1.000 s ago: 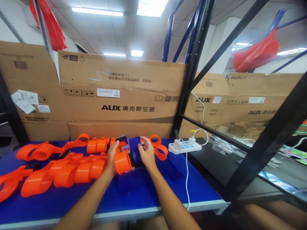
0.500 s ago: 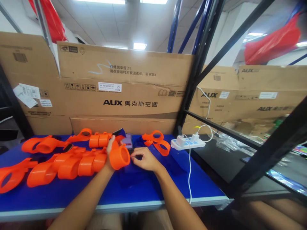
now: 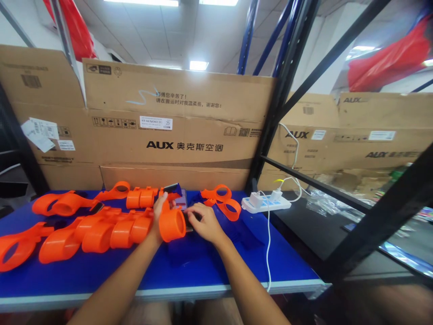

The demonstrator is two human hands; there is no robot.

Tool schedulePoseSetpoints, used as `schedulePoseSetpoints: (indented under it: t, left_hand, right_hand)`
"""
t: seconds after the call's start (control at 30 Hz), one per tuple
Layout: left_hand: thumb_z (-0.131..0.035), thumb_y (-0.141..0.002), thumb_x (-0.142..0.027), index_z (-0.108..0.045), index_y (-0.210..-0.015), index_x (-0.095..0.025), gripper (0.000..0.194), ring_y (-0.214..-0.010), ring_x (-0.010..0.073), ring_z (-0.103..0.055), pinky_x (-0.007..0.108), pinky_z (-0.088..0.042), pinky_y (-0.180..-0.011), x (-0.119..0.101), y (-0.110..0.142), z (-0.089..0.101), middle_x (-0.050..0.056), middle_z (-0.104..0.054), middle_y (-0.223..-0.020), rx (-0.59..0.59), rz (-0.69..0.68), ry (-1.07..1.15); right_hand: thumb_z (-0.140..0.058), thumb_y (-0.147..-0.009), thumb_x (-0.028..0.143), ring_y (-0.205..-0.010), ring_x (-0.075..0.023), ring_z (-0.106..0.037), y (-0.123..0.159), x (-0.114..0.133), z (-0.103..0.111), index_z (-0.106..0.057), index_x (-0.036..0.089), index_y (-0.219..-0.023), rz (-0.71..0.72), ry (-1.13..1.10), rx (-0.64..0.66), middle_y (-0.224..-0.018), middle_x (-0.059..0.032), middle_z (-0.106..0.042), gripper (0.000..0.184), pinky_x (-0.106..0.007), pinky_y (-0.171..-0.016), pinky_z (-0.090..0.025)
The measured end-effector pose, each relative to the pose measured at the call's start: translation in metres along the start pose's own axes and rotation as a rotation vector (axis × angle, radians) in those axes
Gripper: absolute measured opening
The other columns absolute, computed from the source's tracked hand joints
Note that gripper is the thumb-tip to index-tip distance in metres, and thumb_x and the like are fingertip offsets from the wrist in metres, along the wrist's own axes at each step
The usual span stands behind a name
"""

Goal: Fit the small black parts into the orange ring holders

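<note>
My left hand (image 3: 159, 210) is closed around an orange plastic ring-shaped holder (image 3: 172, 225), with the ring's opening turned to the right. Just right of that ring, my right hand (image 3: 205, 222) has thumb and forefinger pinched together; a small dark item shows by the fingertips, too hidden to name. Above my left hand sticks out a dark blue piece (image 3: 174, 188) with a pale edge. Behind the hands lies a flat device with a light purple face (image 3: 183, 198), partly covered. Left of my hand stands a row of similar orange holders (image 3: 98, 237).
Two orange rings (image 3: 228, 209) lie right of my hands, near crumpled blue film (image 3: 246, 234). A white power strip (image 3: 265, 203) has plugs in it, and its cable crosses the blue tabletop (image 3: 203, 275). Cardboard (image 3: 182, 158) stands behind; a black rack post (image 3: 270, 113) rises at right.
My right hand has shifted slightly up, and its fingers are closer together, beside the ring. The held orange holder has moved a little right and turned slightly. A dark item now shows between them.
</note>
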State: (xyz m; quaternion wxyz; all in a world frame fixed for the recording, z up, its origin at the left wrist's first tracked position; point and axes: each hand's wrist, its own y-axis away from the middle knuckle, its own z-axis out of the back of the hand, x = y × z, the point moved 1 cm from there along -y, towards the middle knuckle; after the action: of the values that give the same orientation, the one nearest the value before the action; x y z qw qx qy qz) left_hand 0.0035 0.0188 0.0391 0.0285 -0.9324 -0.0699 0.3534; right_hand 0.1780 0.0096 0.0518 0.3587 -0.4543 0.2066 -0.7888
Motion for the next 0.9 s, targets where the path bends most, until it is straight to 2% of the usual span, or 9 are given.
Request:
schedulePoseSetpoints:
  t: [0.1, 0.17, 0.23, 0.37, 0.53, 0.73, 0.9]
  left_hand:
    - [-0.083, -0.073, -0.050, -0.063, -0.081, -0.017, 0.039, -0.050, 0.0112, -0.055, 0.024, -0.046, -0.054, 0.001, 0.000, 0.000, -0.001, -0.064, -0.064, -0.008, -0.145, -0.145]
    - [-0.081, -0.076, -0.046, -0.066, -0.081, -0.017, 0.033, -0.050, 0.0106, -0.053, 0.022, -0.042, -0.052, -0.001, 0.003, -0.003, 0.000, -0.064, -0.064, 0.047, -0.225, -0.286]
    - [-0.081, -0.077, -0.041, -0.071, -0.083, -0.017, 0.027, -0.053, 0.0116, -0.053, 0.022, -0.040, -0.052, -0.004, 0.008, -0.009, 0.000, -0.063, -0.064, 0.120, -0.281, -0.397]
    - [-0.083, -0.074, -0.030, -0.077, -0.093, -0.017, 0.023, -0.064, 0.0166, -0.057, 0.024, -0.044, -0.060, -0.008, 0.017, -0.021, 0.003, -0.066, -0.072, 0.205, -0.312, -0.461]
    - [-0.087, -0.067, -0.020, -0.076, -0.082, -0.019, 0.019, -0.066, 0.0180, -0.057, 0.025, -0.044, -0.062, -0.007, 0.017, -0.023, 0.002, -0.068, -0.073, 0.181, -0.279, -0.480]
    - [-0.083, -0.076, -0.032, -0.073, -0.074, -0.017, 0.018, -0.064, 0.0171, -0.056, 0.025, -0.044, -0.060, -0.009, 0.015, -0.024, 0.002, -0.065, -0.066, 0.191, -0.304, -0.501]
    - [-0.087, -0.071, -0.027, -0.074, -0.083, -0.017, 0.020, -0.057, 0.0145, -0.056, 0.024, -0.044, -0.054, -0.009, 0.017, -0.026, 0.002, -0.066, -0.069, 0.260, -0.281, -0.491]
  right_hand:
    - [-0.053, -0.098, 0.034, -0.072, -0.0179, -0.063, -0.001, -0.005, 0.002, -0.070, 0.021, -0.115, -0.105, -0.147, -0.180, -0.083, -0.0043, -0.070, 0.028, -0.029, -0.066, -0.050]
    - [-0.057, -0.097, 0.039, -0.077, -0.0178, -0.064, -0.002, -0.007, 0.002, -0.061, 0.021, -0.132, -0.116, -0.238, -0.209, -0.091, -0.0049, -0.070, 0.040, -0.028, -0.068, -0.052]
    - [-0.061, -0.094, 0.041, -0.082, -0.0181, -0.066, -0.003, -0.008, 0.001, -0.054, 0.022, -0.140, -0.110, -0.285, -0.207, -0.102, -0.0071, -0.071, 0.051, -0.028, -0.069, -0.053]
    - [-0.064, -0.092, 0.040, -0.083, -0.0191, -0.067, -0.002, -0.007, 0.000, -0.058, 0.022, -0.137, -0.108, -0.274, -0.213, -0.108, -0.0099, -0.070, 0.049, -0.028, -0.067, -0.054]
    - [-0.068, -0.089, 0.037, -0.065, -0.0156, -0.061, 0.001, -0.004, -0.001, -0.063, 0.022, -0.133, -0.108, -0.178, -0.296, -0.096, -0.0075, -0.072, 0.047, -0.026, -0.054, -0.049]
    - [-0.066, -0.088, 0.032, -0.055, -0.0135, -0.053, 0.004, 0.002, -0.002, -0.063, 0.024, -0.137, -0.036, -0.039, -0.319, -0.083, -0.0039, -0.069, 0.050, -0.028, -0.053, -0.049]
    - [-0.060, -0.090, 0.028, -0.059, -0.0156, -0.054, 0.008, 0.005, -0.003, -0.061, 0.025, -0.141, 0.027, 0.067, -0.338, -0.079, -0.0032, -0.064, 0.051, -0.029, -0.058, -0.052]
